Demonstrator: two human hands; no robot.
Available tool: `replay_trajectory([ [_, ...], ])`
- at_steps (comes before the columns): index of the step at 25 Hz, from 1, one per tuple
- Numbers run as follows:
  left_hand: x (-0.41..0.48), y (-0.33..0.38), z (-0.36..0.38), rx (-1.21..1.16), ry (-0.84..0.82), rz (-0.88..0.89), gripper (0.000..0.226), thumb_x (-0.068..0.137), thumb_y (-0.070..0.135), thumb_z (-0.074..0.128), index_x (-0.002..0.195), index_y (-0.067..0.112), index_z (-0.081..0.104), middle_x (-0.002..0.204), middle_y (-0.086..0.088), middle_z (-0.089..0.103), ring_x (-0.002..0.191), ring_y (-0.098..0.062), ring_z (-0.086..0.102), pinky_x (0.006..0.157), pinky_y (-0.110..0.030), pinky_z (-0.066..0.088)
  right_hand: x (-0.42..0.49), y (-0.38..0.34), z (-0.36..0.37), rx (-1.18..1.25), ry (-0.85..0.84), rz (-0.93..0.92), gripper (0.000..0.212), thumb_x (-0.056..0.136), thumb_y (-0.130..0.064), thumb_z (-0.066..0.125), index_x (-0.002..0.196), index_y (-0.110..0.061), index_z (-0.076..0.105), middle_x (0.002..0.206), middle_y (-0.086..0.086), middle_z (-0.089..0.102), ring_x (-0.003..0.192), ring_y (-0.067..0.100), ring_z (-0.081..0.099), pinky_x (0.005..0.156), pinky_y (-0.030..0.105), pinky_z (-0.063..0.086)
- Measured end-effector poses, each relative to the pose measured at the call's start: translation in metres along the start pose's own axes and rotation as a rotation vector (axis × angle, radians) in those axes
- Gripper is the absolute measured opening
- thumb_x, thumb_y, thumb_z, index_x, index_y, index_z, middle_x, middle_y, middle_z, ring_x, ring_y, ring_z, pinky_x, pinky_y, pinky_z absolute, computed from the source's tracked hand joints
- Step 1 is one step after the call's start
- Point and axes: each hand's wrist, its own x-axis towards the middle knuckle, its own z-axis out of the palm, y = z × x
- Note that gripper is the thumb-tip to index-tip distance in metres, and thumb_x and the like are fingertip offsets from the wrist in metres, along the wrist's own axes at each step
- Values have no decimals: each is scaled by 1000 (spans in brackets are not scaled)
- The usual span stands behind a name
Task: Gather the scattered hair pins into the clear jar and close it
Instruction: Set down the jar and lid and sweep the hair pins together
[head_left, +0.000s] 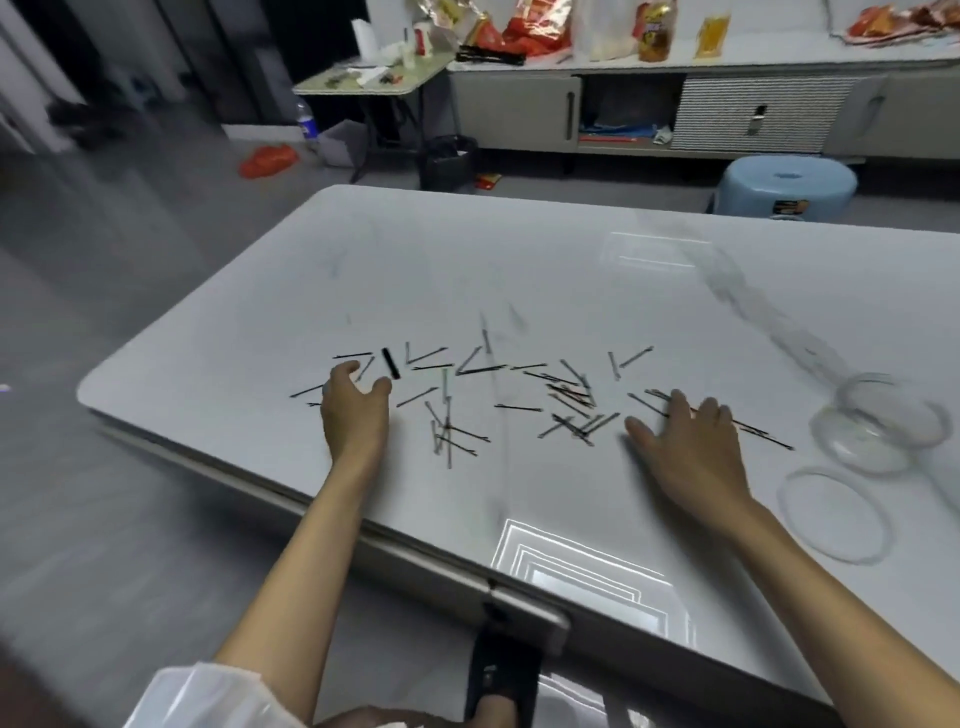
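We see black hair pins scattered across the white table. Our left hand curls loosely over some; our right hand lies spread flat on others. The open clear jar and lid sit far right, unobstructed.

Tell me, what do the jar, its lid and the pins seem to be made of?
Jar: clear plastic or glass, cannot tell; the table shows through it.
Lid: likely the same clear material.
Hair pins: probably thin dark metal wire.
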Motion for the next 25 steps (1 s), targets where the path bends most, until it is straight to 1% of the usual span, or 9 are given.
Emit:
replay_trajectory([
  [2,26,-19,-6,119,52,13,58,94,31,54,147,14,38,154,-8,36,143,-29,29,114,-45,29,6,-16,11,64,27,-90,68,93,-55,43,142,-9,34,143,21,35,137,37,26,112,49,26],
  [5,62,-44,-6,376,69,10,65,96,49,42,153,21,27,162,-9,19,150,-35,7,119,-49,9,21,-26,19,20,202,-119,60,93,-50,45,135,-7,43,141,22,37,134,37,30,112,50,25],
  [7,79,-56,-1,540,9,-20,71,96,62,31,156,27,18,165,-10,12,151,-38,1,119,-51,1,29,-23,21,-68,294,-27,62,94,-53,41,139,-11,40,149,23,29,139,38,21,115,51,17],
  [10,91,-57,15,681,-128,107,75,94,69,21,157,28,17,165,-9,14,152,-34,2,120,-51,0,37,-17,23,-104,237,62,65,95,-59,32,141,-14,37,147,24,31,137,41,21,114,53,17],
  [13,86,-45,29,645,-253,312,70,97,65,24,155,25,27,164,-5,21,152,-29,9,121,-45,6,43,-21,23,-44,181,-34,54,97,-51,36,130,-9,45,135,20,43,131,36,32,110,52,25],
  [17,51,-26,56,507,-517,516,62,98,60,37,153,31,31,164,10,21,152,-14,8,120,-33,7,45,-17,13,30,251,-158,31,95,-41,41,95,-11,49,103,8,50,109,33,46,98,51,36],
  [19,35,-15,68,409,-621,539,60,97,58,42,152,36,32,162,16,23,151,-6,8,117,-28,11,49,-10,8,-17,226,-112,41,96,-46,38,114,-11,51,122,7,52,123,31,41,105,51,30],
  [21,19,-2,80,350,-669,540,58,96,58,44,150,38,34,159,21,26,150,-2,10,114,-28,15,56,-1,5,-35,165,-68,56,96,-51,35,138,-14,41,145,5,41,138,28,29,113,51,21],
  [25,-9,16,97,177,-792,514,53,95,49,56,145,34,44,145,22,43,139,-3,37,103,-12,28,62,-4,6,-59,54,-236,56,96,-52,36,140,-18,38,147,-1,40,140,26,26,115,52,18],
])
